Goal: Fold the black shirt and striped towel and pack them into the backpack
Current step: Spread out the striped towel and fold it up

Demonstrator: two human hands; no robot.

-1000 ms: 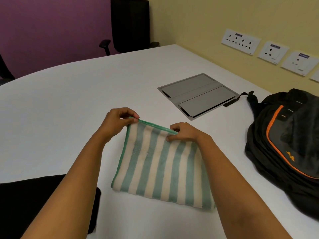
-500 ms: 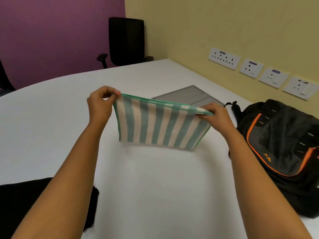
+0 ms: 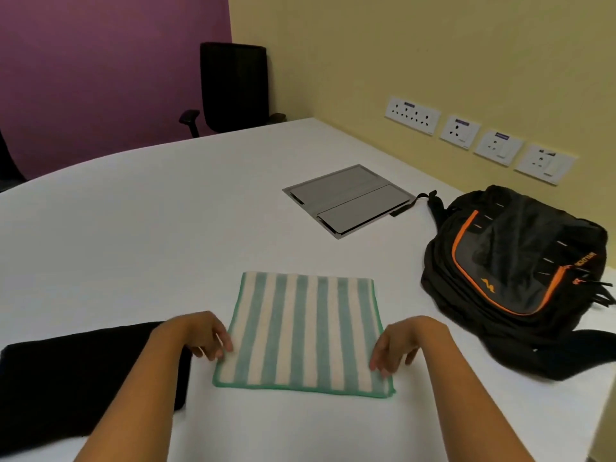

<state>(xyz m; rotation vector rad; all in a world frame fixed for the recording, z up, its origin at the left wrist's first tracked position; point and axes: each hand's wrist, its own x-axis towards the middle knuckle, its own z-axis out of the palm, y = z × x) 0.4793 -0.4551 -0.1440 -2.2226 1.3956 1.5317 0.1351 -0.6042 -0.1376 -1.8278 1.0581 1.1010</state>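
A folded striped towel (image 3: 306,331) lies flat on the white desk (image 3: 150,228), close to the near edge and about midway along it; its stripes run from near edge to far edge, green-hemmed side toward the person, folded side away; it looks almost square, so no long axis can be told. The left hand (image 3: 196,331) rests at its near left corner, the right hand (image 3: 403,341) at its near right corner, forearms reaching in from the near edge, fingers loose and drooping, tips touching the cloth, gripping nothing. A folded black shirt (image 3: 66,375) lies at the near left corner; the backpack (image 3: 520,271) lies at the right edge, well apart from the towel.
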